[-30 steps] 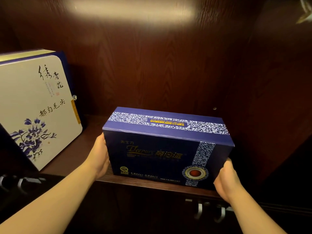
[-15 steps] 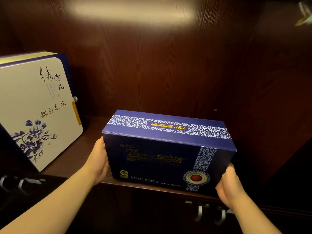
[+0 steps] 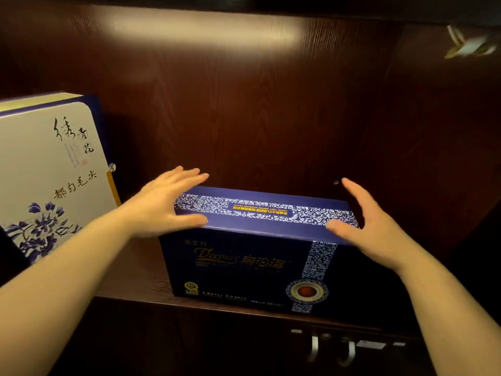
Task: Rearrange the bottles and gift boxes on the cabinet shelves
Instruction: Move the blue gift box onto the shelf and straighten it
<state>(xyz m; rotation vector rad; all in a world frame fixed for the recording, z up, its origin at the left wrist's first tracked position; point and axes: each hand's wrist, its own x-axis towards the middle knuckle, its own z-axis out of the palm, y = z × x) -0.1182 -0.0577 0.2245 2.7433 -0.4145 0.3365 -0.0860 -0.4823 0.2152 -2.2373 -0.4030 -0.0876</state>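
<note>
Two hands flanked the blue box (image 3: 260, 251) on the shelf (image 3: 130, 278): left hand (image 3: 165, 204) at nine o'clock, right hand (image 3: 371, 229) at three, fingers straight, thumbs touching its top, neither grip closed.

A small round metal peg (image 3: 336, 182) sits in the dark wood-grain back panel (image 3: 257, 118), just left of the right-hand fingers' tips. Below both sets of fingers, under the shelf's front edge (image 3: 217, 308), two curved metal door handles (image 3: 332, 351) hang side by side. High above and right of the fingers, a blurred pale leafy shape (image 3: 467, 46) shows on the side wall.
</note>
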